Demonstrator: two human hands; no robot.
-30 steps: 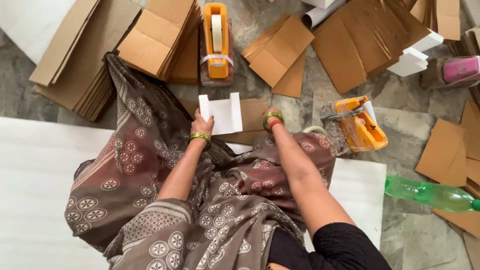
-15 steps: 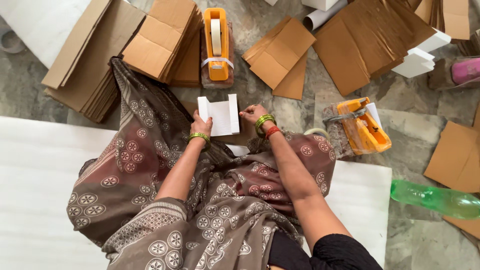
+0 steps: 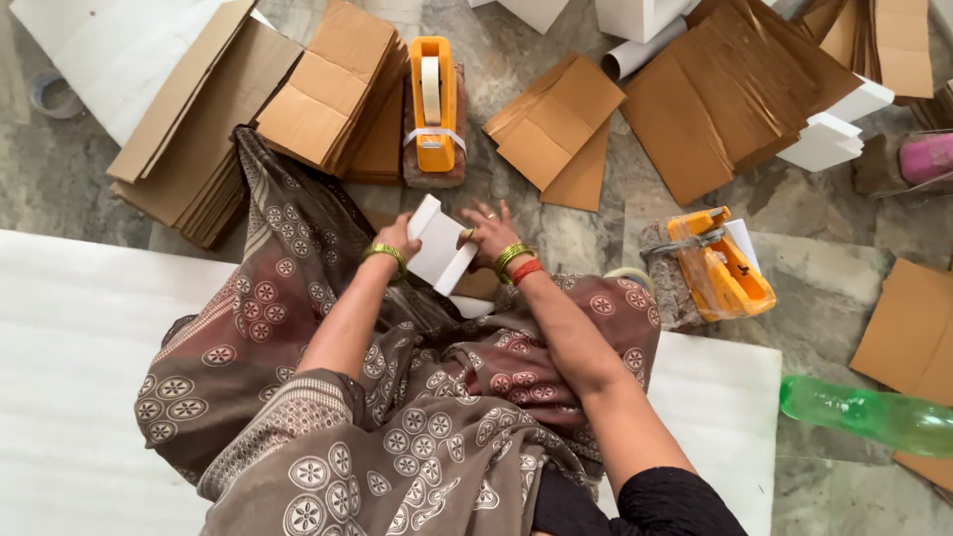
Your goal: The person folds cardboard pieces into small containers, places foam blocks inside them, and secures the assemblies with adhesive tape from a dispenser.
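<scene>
Both hands, left hand [image 3: 399,238] and right hand [image 3: 488,226], hold one white foam piece [image 3: 439,245]; two orange tape dispensers [image 3: 434,91] stand near

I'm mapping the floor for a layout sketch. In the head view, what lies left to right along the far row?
Tape roll → tall stack of flat cardboard → folded carton stack → orange tape dispenser → loose flattened cartons → white foam blocks → pink container.

Single head view, looking steeply down from close above the lap, facing forward; orange tape dispenser [image 3: 435,99] sits top centre, far side.
</scene>
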